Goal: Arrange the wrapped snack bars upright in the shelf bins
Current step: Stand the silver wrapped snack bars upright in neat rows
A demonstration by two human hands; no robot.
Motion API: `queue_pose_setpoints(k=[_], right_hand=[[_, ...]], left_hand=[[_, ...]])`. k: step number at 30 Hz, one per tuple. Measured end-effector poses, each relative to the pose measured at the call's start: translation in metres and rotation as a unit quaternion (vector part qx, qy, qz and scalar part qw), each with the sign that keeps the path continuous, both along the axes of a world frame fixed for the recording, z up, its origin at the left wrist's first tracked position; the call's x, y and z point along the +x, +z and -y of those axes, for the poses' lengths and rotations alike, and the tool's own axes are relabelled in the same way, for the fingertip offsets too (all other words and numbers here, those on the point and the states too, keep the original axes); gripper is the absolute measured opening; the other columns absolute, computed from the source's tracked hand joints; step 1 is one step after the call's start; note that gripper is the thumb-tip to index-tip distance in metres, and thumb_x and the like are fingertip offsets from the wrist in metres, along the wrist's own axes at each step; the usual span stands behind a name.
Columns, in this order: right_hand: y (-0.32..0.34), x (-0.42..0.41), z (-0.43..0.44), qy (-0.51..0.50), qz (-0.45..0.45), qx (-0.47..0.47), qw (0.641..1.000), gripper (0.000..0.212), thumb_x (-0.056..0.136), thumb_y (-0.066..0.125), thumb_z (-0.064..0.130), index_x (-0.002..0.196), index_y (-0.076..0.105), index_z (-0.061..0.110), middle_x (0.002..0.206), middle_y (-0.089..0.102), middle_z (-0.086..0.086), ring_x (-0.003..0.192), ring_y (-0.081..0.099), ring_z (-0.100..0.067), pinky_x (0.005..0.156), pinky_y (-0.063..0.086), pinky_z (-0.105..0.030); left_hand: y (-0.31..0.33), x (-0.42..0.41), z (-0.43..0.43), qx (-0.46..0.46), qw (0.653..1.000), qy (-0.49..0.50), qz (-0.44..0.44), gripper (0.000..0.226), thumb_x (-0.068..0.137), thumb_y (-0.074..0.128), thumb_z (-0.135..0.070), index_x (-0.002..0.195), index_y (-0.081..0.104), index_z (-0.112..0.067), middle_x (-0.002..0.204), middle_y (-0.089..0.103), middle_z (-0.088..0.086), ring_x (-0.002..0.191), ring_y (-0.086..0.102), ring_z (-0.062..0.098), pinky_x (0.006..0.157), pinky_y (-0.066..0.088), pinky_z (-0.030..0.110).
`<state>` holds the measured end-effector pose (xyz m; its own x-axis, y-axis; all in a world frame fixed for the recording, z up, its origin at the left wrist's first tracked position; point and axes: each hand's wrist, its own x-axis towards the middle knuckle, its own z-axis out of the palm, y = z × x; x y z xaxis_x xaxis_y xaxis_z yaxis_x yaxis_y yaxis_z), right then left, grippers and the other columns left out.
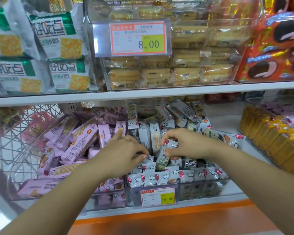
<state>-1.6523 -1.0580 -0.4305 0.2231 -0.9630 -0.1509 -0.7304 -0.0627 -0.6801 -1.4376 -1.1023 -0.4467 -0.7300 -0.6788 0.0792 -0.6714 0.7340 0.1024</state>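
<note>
In the middle of the frame, on the lower shelf, a clear plastic bin (pixel 202 189) holds grey snack bars (pixel 170 177) printed with balloons and clouds. Along its front they stand upright in neat rows, while towards the back they lie jumbled and leaning. A price tag (pixel 158 196) reading 15.80 is clipped to the bin's front.

Both hands are in this bin. The left hand (pixel 124 150) has its fingers curled, with the fingertips pinching the crimped top of a standing grey bar (pixel 148 159). The right hand (pixel 182 143) pinches a tilted grey bar (pixel 162 158) between thumb and bent fingers, just above the upright rows.

Left of centre, a second clear bin (pixel 107 200) is filled with pink snack bars (pixel 80 143) lying at all angles. A wire basket (pixel 24 133) stands at the far left. At the lower right, yellow-orange packets (pixel 270 141) stand in tight rows.

Above the white shelf board (pixel 159 93), a clear bin (pixel 236 19) holds stacked wrapped biscuits (pixel 185 73) and carries a tag (pixel 137 39) reading 8.00. Green-and-white cracker bags (pixel 58 39) fill the upper left, and red chocolate-pie packs (pixel 275 48) fill the upper right.
</note>
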Motion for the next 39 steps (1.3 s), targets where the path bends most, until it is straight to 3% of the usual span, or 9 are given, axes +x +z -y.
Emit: queue_pose_setpoints(k=[3,5,13,18,22,25,31,35,39], right_hand=[[-0.009,0.006,0.003,0.014,-0.094,-0.083,0.992,0.019,0.084,0.070,0.022,0.101,0.061,0.022,0.110,0.053,0.012,0.102,0.054,-0.005,0.081,0.037,-0.019],[-0.013,0.011,0.006,0.025,-0.124,-0.097,0.987,0.020,0.082,0.071,0.025,0.099,0.062,0.024,0.115,0.059,0.007,0.104,0.053,-0.009,0.084,0.040,-0.025],[0.004,0.021,0.017,0.124,-0.224,-0.061,0.965,0.023,0.081,0.073,0.022,0.102,0.065,0.021,0.106,0.057,0.004,0.101,0.050,-0.013,0.085,0.040,-0.028],[0.014,0.015,0.019,0.147,-0.276,-0.007,0.950,0.023,0.079,0.074,0.018,0.101,0.068,0.021,0.103,0.056,0.004,0.099,0.061,-0.020,0.085,0.048,-0.034],[0.019,0.007,0.014,0.152,-0.299,-0.008,0.942,0.022,0.079,0.074,0.016,0.100,0.068,0.021,0.084,0.043,0.017,0.084,0.049,-0.007,0.074,0.042,-0.025],[0.021,-0.001,0.012,0.136,-0.285,-0.026,0.948,0.022,0.082,0.072,0.020,0.102,0.066,0.023,0.085,0.051,0.015,0.080,0.053,-0.005,0.067,0.039,-0.024],[0.012,0.007,0.008,0.095,-0.169,-0.041,0.980,0.023,0.083,0.070,0.022,0.106,0.067,0.021,0.108,0.062,0.007,0.100,0.058,-0.009,0.090,0.043,-0.025],[-0.013,0.018,0.011,0.136,-0.232,-0.036,0.962,0.028,0.085,0.068,0.020,0.112,0.065,0.015,0.116,0.061,-0.001,0.105,0.055,-0.016,0.089,0.044,-0.028],[-0.009,0.015,0.017,0.084,-0.154,0.036,0.984,0.027,0.081,0.074,0.021,0.102,0.060,0.013,0.104,0.065,-0.008,0.072,0.058,-0.011,0.065,0.049,-0.024]], left_hand=[[0.000,-0.002,0.000,-0.008,1.000,0.002,0.010,0.026,0.096,0.042,-0.043,0.116,0.059,-0.039,0.116,0.061,-0.016,0.124,0.037,0.003,0.117,-0.005,0.041],[-0.001,-0.003,-0.001,-0.009,1.000,0.001,0.013,0.026,0.096,0.042,-0.043,0.115,0.059,-0.039,0.115,0.062,-0.016,0.124,0.036,0.003,0.117,-0.005,0.041],[-0.002,-0.002,-0.001,-0.025,1.000,0.001,0.015,0.026,0.094,0.044,-0.045,0.114,0.059,-0.039,0.113,0.062,-0.016,0.123,0.037,0.003,0.117,-0.004,0.041],[-0.003,-0.001,-0.002,-0.027,1.000,-0.002,0.011,0.026,0.093,0.045,-0.048,0.113,0.060,-0.039,0.112,0.061,-0.016,0.124,0.037,0.004,0.117,-0.003,0.041],[-0.003,-0.001,-0.001,-0.024,1.000,-0.003,0.009,0.028,0.093,0.046,-0.048,0.115,0.060,-0.039,0.113,0.061,-0.016,0.124,0.036,0.003,0.117,-0.005,0.040],[-0.003,-0.001,-0.002,-0.021,1.000,-0.005,0.009,0.028,0.093,0.046,-0.048,0.116,0.060,-0.039,0.114,0.061,-0.015,0.125,0.035,0.003,0.117,-0.006,0.040],[-0.003,-0.002,-0.001,-0.024,1.000,-0.003,0.012,0.027,0.093,0.046,-0.048,0.115,0.060,-0.039,0.115,0.061,-0.015,0.125,0.036,0.004,0.117,-0.006,0.040],[-0.002,-0.003,-0.004,-0.023,1.000,0.000,0.011,0.026,0.093,0.046,-0.048,0.114,0.060,-0.040,0.113,0.061,-0.015,0.124,0.036,0.003,0.117,-0.007,0.039],[0.000,-0.002,-0.004,-0.017,1.000,-0.002,0.013,0.026,0.094,0.045,-0.047,0.115,0.060,-0.040,0.113,0.062,-0.015,0.125,0.036,0.003,0.117,-0.007,0.039]])
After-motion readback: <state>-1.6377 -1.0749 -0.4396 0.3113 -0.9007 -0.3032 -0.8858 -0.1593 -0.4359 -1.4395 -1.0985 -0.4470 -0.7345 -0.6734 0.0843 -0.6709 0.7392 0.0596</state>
